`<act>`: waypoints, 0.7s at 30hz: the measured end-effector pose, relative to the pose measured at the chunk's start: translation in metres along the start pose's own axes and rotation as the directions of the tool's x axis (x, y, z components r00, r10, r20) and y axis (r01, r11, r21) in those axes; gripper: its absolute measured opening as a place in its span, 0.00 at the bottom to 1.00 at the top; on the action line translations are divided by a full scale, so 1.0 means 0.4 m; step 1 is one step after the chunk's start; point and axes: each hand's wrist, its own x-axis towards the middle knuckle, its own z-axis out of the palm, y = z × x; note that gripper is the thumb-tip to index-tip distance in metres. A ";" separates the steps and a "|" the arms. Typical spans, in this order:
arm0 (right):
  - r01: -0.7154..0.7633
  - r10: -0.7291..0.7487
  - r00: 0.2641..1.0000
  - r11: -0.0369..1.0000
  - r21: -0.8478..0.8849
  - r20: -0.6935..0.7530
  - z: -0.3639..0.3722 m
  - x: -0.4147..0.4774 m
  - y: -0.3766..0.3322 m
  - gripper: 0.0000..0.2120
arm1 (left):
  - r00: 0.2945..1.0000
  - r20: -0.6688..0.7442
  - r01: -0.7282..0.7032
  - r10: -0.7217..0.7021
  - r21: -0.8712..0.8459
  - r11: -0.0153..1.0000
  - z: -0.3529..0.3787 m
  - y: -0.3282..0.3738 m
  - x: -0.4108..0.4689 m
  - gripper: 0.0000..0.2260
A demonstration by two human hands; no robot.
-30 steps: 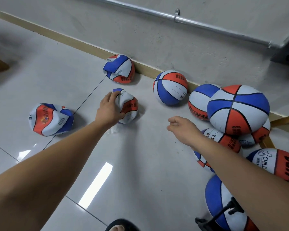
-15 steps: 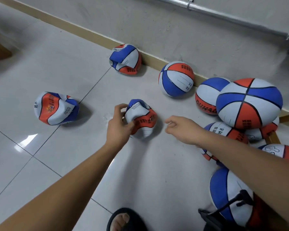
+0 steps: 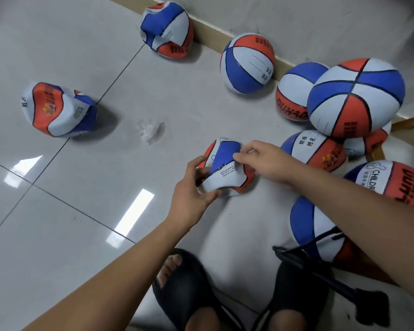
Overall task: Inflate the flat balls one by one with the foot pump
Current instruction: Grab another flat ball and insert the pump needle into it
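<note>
Between left hand [image 3: 192, 196] and right hand [image 3: 264, 163], both gripping: flat ball [image 3: 225, 175].

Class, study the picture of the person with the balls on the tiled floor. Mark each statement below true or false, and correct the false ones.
1. Both hands are on one crumpled flat ball. True: the left hand and right hand both grip it.
2. The foot pump lies by the left flat ball. False: it is by the person's feet, bottom right.
3. A flat ball rests against the skirting. True.
4. Every ball is deflated. False: the top ball of the pile is round.
</note>
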 end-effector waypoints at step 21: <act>0.069 -0.064 0.997 0.993 -0.093 0.050 -0.075 -0.080 -0.001 0.10 | 0.955 0.283 -0.190 0.091 0.348 0.918 0.007 0.053 0.075 0.38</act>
